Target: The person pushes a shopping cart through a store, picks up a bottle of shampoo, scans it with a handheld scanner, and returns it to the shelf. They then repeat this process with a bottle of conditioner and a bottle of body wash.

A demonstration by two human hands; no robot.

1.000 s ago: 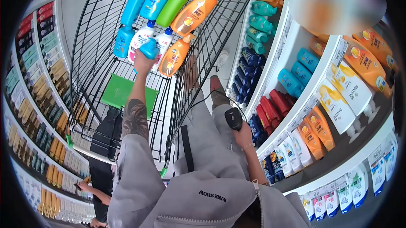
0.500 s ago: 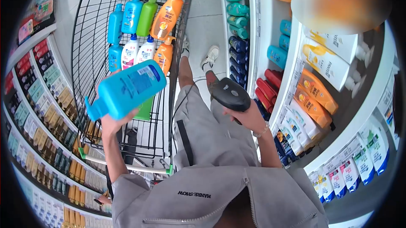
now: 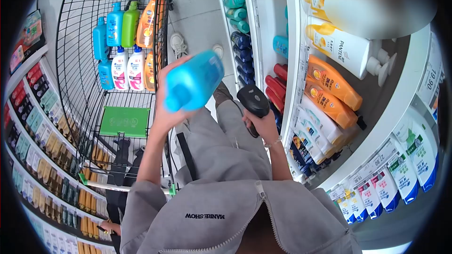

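Note:
My left hand (image 3: 172,115) is wrapped round a blue pump bottle (image 3: 200,77), which is tilted and slightly blurred in front of my lap. In my right hand (image 3: 264,126) is a black handheld barcode scanner (image 3: 253,101), its head pointing forward. A wire shopping cart (image 3: 70,42) stands at my left. Upright in it are several pump bottles: blue ones (image 3: 114,24), a green one (image 3: 130,25), white ones (image 3: 136,70) and orange ones (image 3: 147,22). A green panel (image 3: 125,121) sits at the cart's near end.
Shelves at right carry orange bottles (image 3: 334,86), white Pantene bottles (image 3: 341,46), teal bottles (image 3: 234,1) and red bottles (image 3: 275,91). More shelves of small boxes (image 3: 42,159) curve along the left. Another person's hand (image 3: 110,227) shows at lower left.
The blue bottle in my left hand has moved right, away from over the cart, and turned. The cart appears further left in view, and the scanner has shifted slightly.

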